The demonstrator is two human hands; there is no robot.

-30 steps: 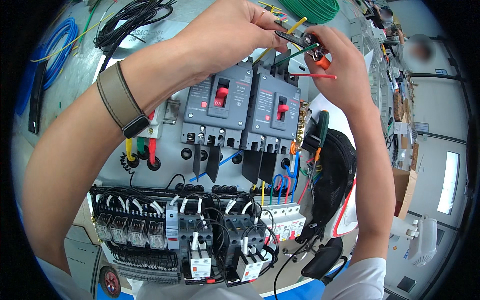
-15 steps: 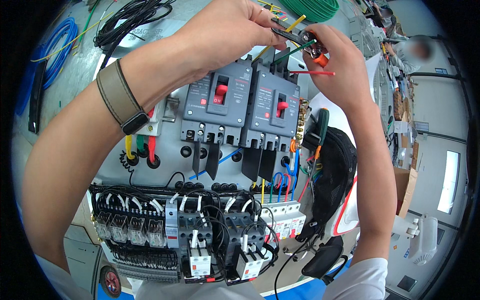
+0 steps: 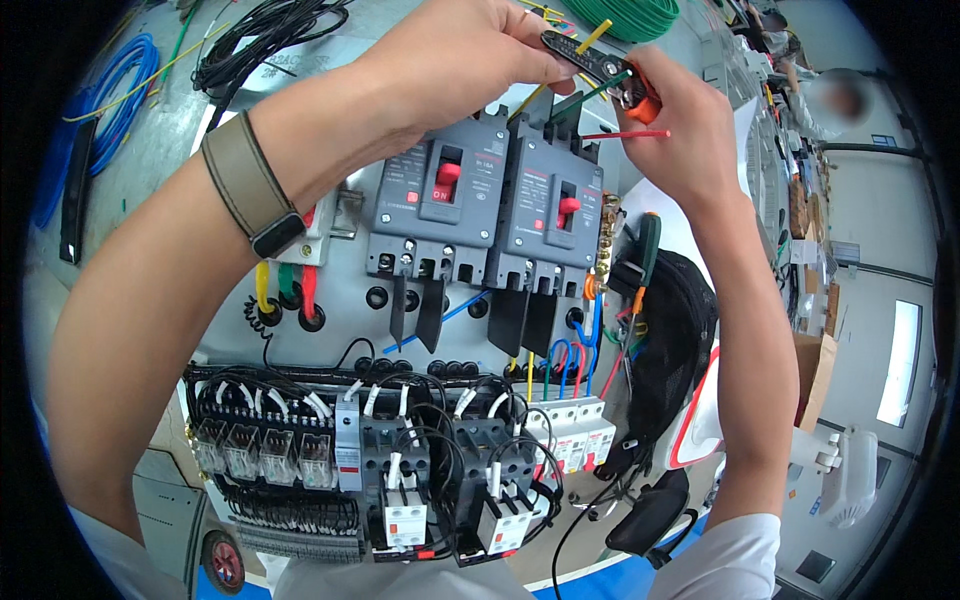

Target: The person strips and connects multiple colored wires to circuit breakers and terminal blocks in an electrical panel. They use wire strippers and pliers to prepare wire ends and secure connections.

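Observation:
My right hand point(image 3: 685, 125) grips a wire stripper point(image 3: 590, 62) by its orange handles, at the top of the panel. The stripper's dark jaws are together across a yellow wire point(image 3: 595, 38), whose end sticks up past them. My left hand point(image 3: 480, 65) is closed, thumb and fingers pinching the yellow wire beside the jaws; the fingertips are partly hidden. A green wire point(image 3: 600, 92) and a red wire point(image 3: 630, 134) stick out close by, below the tool. Under my hands sit two grey circuit breakers point(image 3: 437, 195) point(image 3: 548, 215) with red switches.
Relays point(image 3: 240, 450), contactors point(image 3: 395, 450) and small white breakers point(image 3: 570, 435) line the panel's near part. Coils of black point(image 3: 265, 45), blue point(image 3: 125, 95) and green wire point(image 3: 630, 15) lie at the far side. A screwdriver point(image 3: 647, 255) and black mesh bag point(image 3: 670, 350) are right. Another person stands far right.
The stripper's jaws have closed across the yellow wire, and the tool has turned slightly in my right hand. My left hand stays close to it. The view has shifted a little.

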